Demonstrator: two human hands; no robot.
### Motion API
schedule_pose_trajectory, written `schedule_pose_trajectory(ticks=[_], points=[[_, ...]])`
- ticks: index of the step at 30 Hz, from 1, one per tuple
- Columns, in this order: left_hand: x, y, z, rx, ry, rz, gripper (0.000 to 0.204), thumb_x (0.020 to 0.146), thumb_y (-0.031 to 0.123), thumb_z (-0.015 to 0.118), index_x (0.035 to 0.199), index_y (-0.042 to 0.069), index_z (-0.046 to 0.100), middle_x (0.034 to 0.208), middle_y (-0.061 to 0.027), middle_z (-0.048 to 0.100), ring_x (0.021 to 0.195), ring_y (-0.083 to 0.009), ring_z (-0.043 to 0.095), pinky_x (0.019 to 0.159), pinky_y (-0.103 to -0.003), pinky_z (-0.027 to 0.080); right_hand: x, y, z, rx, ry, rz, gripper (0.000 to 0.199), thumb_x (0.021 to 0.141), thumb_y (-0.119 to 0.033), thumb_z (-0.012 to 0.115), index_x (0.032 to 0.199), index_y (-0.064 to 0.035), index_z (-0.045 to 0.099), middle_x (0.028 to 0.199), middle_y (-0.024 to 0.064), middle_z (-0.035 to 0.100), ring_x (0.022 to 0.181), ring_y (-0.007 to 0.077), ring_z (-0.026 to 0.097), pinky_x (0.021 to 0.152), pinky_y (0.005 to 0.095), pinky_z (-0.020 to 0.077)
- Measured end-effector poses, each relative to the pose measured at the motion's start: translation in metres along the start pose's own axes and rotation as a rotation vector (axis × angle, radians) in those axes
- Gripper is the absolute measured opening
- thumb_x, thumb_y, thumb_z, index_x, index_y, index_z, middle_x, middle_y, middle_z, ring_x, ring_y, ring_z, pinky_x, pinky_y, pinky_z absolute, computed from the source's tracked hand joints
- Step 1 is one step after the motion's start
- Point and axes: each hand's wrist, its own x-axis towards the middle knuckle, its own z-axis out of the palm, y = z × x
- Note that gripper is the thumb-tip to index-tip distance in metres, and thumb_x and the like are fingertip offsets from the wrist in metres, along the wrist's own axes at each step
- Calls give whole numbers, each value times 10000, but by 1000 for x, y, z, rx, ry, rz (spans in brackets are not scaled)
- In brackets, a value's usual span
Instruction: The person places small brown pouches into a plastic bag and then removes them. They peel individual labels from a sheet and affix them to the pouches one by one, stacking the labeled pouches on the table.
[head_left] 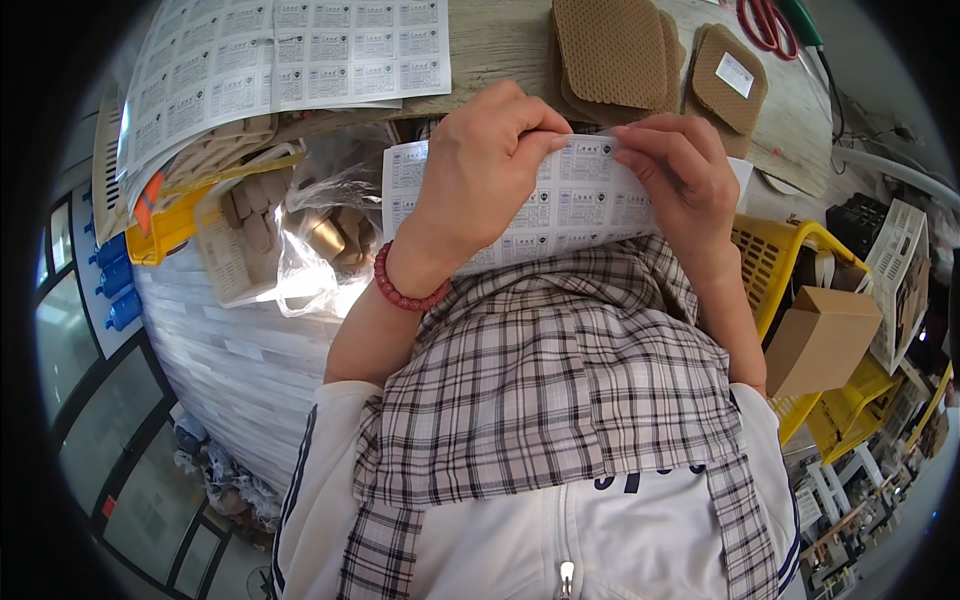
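Observation:
Between my two hands is a white sheet of printed labels point(585, 200), held by its far edge above my lap. My left hand point(490, 165), a red beaded bracelet at its wrist, pinches that edge between thumb and fingers. A short way to the right, my right hand point(685, 170) grips the same edge with thumb and bent fingers. Past my hands on the table lie a stack of brown textured pads point(610, 50) and a smaller stack point(715, 95). On the smaller stack's top pad sits one white label point(735, 74).
More label sheets point(360, 50) overhang the table point(490, 40) at the far left. Red-handled scissors point(768, 25) lie far right. Below left, a crate point(225, 260) and a clear plastic bag point(310, 275) hold brown pieces. At right, a cardboard box point(825, 340) rests by a yellow basket point(760, 260).

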Motion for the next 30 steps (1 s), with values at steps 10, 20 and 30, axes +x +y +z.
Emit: schedule_pose_trajectory(ticks=[10,20,30], points=[[6,-1,0,-59,-37,-50,90,842,24,686,918,2,728,805,-33,602,718,-116,559,640,-248,423,0,-2,14,-181,138,-187,155,728,-26,753,859,-78,690,937,35,685,881,269,639,883,426,531],[18,-2,-11,-141,-221,-240,122,866,86,664,897,-27,700,818,-51,642,751,-134,584,692,-275,448,-25,-4,3,15,146,-296,117,749,37,666,835,-35,631,983,102,642,930,305,604,930,473,521],[32,-6,24,255,22,372,54,828,15,583,836,-34,602,1201,-223,610,1141,-402,568,955,-465,464,61,44,-13,665,114,469,44,975,-53,597,984,-14,579,879,9,581,803,72,529,749,216,447]])
